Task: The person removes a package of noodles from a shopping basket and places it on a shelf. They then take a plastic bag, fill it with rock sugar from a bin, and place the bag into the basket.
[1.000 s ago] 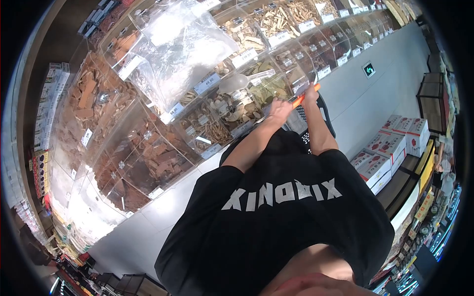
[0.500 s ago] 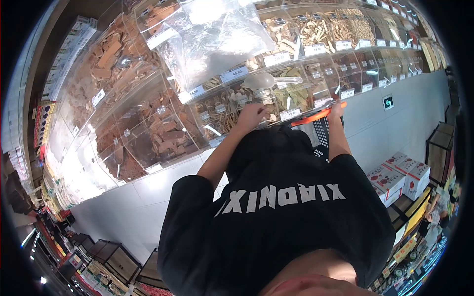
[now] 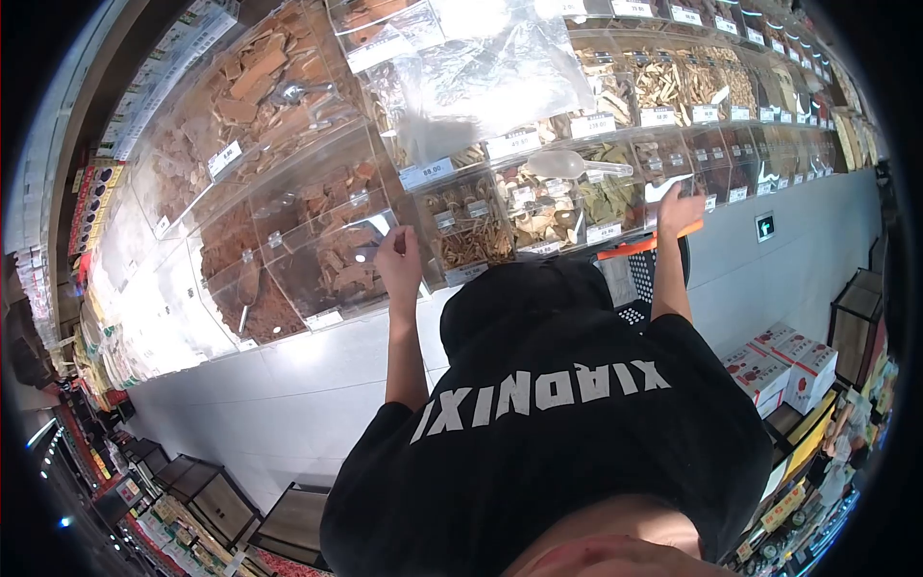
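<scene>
My left hand (image 3: 398, 258) is closed in a pinch, raised at the front of a clear bin (image 3: 351, 298) of brown bark-like chunks. Whether anything is between its fingers I cannot make out. At the lower row of bins, my right hand (image 3: 681, 209) has bent fingers beside a white strip (image 3: 663, 188); what they grip is hidden. An orange basket handle (image 3: 625, 251) crosses at that wrist, and the black perforated basket (image 3: 635, 313) hangs below. Between my hands, a clear plastic scoop (image 3: 558, 164) lies on the lids above bins of pale slices (image 3: 538, 226) and green leaves (image 3: 608, 197).
A large clear plastic bag (image 3: 481, 72) lies over the upper bins. Price labels (image 3: 426, 173) line the bin fronts. The white counter front (image 3: 231, 413) drops below. Red and white boxes (image 3: 784, 361) are stacked at the right.
My left hand has moved left from the bins in the middle to the brown chunks. The orange handle now sits lower against my right hand, at the wrist. The view has shifted slightly.
</scene>
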The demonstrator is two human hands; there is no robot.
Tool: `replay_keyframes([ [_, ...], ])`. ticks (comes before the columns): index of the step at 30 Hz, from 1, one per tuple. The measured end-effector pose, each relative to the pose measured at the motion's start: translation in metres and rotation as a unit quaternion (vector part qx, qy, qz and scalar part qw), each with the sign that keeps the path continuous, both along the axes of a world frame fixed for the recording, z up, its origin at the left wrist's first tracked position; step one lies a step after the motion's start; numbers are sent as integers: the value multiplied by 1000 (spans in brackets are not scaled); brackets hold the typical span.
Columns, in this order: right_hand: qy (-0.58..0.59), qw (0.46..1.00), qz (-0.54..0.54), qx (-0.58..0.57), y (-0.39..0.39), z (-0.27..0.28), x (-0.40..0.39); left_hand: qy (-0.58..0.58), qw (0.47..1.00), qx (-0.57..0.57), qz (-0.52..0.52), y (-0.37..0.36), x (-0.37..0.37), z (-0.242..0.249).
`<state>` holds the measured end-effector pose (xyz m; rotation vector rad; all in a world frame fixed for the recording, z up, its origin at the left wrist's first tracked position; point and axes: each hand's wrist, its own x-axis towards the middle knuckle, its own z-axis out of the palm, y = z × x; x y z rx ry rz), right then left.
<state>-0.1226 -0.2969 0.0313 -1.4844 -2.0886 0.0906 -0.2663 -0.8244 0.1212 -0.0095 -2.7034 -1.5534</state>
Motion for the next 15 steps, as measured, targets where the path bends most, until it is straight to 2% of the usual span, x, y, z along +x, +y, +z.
replay_keyframes([
  [2, 152, 980, 123, -40, -21, 25, -40, 10, 1000, 10, 22, 0, -22, 10],
  [5, 269, 928, 182, -186, -63, 69, -100, 67, 996, 19, 56, 8, -60, 28],
  [8, 372, 831, 232, -344, -80, 81, -148, 106, 992, 44, 49, 22, -102, 30],
  [9, 373, 817, 236, -371, -80, 80, -163, 103, 993, 40, 40, 30, -112, 32],
  [10, 329, 830, 234, -384, -81, 78, -173, 100, 994, 36, 32, 36, -123, 35],
  [12, 280, 822, 262, -421, -82, 79, -189, 91, 996, -6, -9, 43, -143, 29],
  [15, 224, 777, 313, -497, -77, 78, -199, 96, 993, -58, -33, 58, -163, 13],
])
